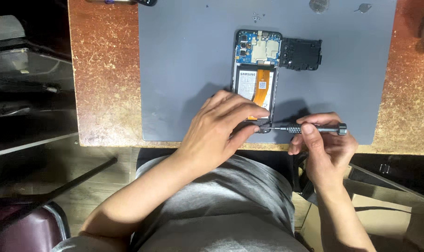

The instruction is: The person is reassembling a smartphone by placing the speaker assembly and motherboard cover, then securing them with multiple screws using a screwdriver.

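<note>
On the grey mat | opened phone lies lengthwise away from the person | left hand clamps its near end | right hand pinches a screwdriver lying crosswise, tip at that end's right corner | black cover plate beside.

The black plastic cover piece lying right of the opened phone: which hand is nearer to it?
Right. The right hand sits below the black plastic cover piece, gripping a screwdriver; the left hand lies farther left, on the phone's bottom end.
</note>
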